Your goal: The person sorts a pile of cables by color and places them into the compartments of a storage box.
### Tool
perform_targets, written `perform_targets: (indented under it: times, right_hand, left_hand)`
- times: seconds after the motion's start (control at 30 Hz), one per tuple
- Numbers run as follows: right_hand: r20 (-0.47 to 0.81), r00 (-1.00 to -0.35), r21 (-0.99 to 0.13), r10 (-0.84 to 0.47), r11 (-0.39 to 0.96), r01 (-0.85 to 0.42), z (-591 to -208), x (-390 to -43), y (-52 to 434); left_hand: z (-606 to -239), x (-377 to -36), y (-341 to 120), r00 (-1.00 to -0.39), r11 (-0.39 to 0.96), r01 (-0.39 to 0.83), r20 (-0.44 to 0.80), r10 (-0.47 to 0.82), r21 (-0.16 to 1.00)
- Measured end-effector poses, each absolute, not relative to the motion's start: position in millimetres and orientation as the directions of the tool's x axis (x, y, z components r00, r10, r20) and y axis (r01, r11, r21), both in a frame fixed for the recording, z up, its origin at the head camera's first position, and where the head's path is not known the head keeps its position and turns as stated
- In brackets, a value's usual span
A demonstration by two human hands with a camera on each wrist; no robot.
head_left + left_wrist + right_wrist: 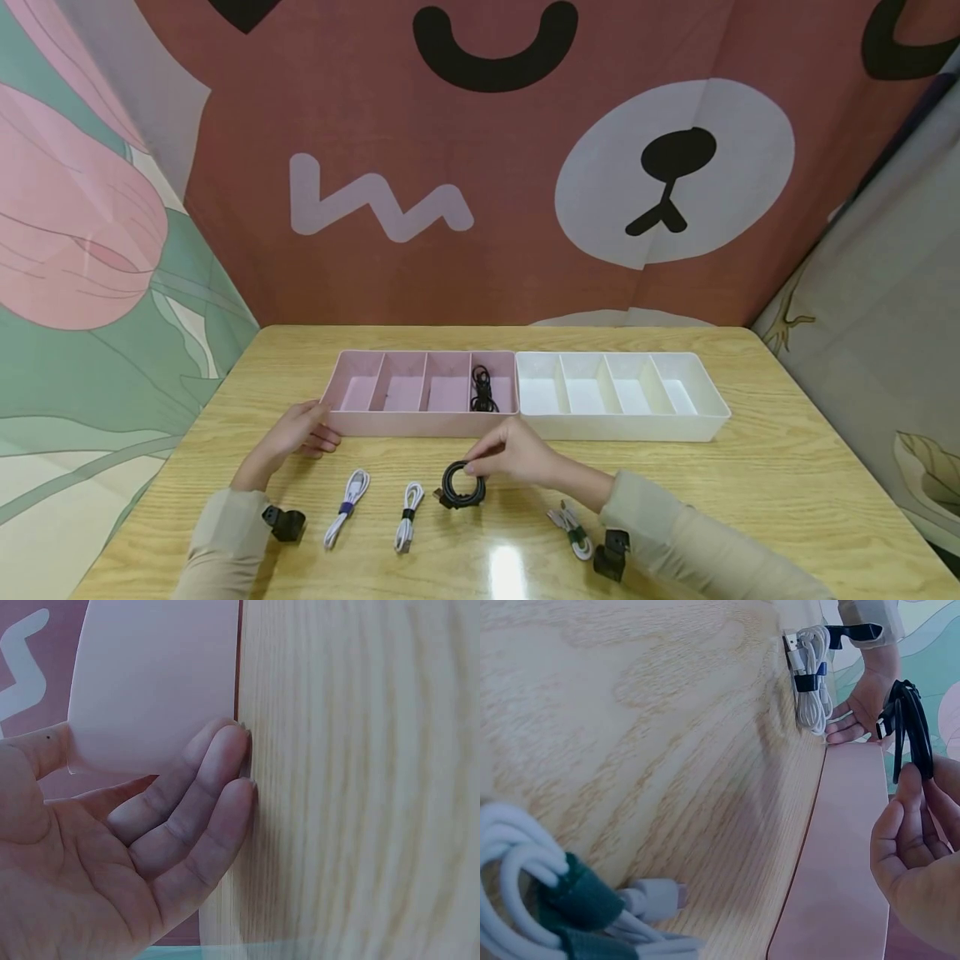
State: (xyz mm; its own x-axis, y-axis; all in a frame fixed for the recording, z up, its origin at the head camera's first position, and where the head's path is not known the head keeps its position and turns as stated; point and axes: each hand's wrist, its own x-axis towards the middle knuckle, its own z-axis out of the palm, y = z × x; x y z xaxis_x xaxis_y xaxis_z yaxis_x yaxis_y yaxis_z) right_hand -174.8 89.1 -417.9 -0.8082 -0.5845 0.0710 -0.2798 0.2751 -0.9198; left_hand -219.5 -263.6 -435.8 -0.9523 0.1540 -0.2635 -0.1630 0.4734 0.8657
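My right hand [517, 454] pinches a coiled black cable [461, 485] by its far rim, fingers curled round the loops; the coil sits on the counter [750, 483] just near of the pink tray [352, 421], roughly round with no clear long axis, its plug end poking out to the left. It is glossy black, wound tight in several turns. My left hand [300, 433] lies released, fingers straight, resting against the pink tray's near left corner. Another black cable [482, 390] lies in that tray's rightmost compartment. Three white bundled cables lie along the near counter
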Motion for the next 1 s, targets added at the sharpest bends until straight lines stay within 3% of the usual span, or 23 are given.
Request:
perform_targets:
  times: [0.63,1.0]
  right_hand:
    - [0.082,-0.852,-0.903,-0.518,0.323,-0.283,-407,-179,90]
    - [0.095,-0.88,-0.936,-0.465,0.259,-0.238,-404,-183,87]
  left_hand:
    - [-437,-219,-264,-0.955,0.472,-0.162,-0.259,0.147,0.867]
    - [-435,-220,-264,-0.952,0.472,-0.175,-0.27,0.141,0.864]
